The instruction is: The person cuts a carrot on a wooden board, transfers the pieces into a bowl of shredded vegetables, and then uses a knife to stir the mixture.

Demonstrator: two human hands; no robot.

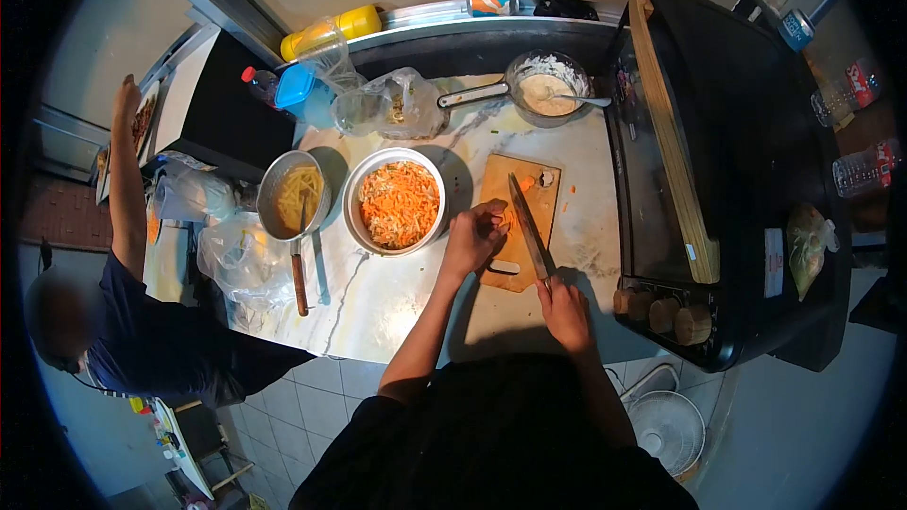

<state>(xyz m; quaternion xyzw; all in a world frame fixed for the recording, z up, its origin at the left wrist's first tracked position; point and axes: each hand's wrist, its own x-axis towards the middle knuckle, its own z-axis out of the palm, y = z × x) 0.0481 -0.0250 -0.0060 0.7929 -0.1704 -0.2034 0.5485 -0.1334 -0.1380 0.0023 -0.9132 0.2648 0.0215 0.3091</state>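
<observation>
Two hands work apart over one board (496, 170): the right hand (564, 310) is closed around the handle of a knife (531, 229), while the left hand (475, 238) has its fingers curled at the carrot shreds (511, 218) beside the blade — whether they grip or only steady them, I cannot tell. The knife points away from the body, a hold that probably leaves the left fingers clear of the edge. The shreds lie on the board's left side, and a larger carrot piece (527, 183) sits near its far end, just beside the tip. A white bowl (349, 208) of orange and pale shreds stands left of the board, within easy reach, presumably so that cut pieces have a short way to go. Further left, a pan (267, 191) of yellow strips has its handle turned towards the near edge, perhaps for easy lifting. A pot (519, 99) of pale batter, a spoon standing in it, is set at the back, likely to leave elbow room. Underneath is a marbled worktop (364, 316), streaked grey, with plastic bags (248, 260) at its left — a black oven (756, 179) bounds the right. Pale tiles (312, 411) cover the floor, and another person (165, 340) stands left, one arm stretched out.
</observation>
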